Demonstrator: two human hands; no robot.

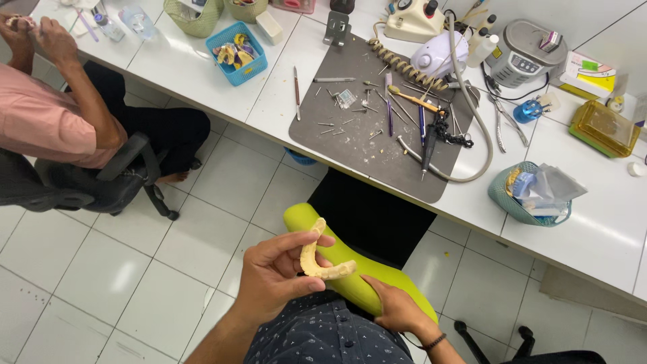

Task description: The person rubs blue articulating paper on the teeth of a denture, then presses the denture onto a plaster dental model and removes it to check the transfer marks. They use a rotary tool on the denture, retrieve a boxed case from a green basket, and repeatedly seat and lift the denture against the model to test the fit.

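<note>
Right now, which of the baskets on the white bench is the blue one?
The small square blue basket near the bench's far edge, filled with yellow and pink pieces. The two woven baskets behind it are green, and the round one is teal.

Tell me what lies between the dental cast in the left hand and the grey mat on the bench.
In the head view, between the dental cast and the grey mat lies the lime-green chair armrest, a black chair back and the bench's edge.

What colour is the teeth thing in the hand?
The dental cast is pale yellow, seen from the head view.
</note>
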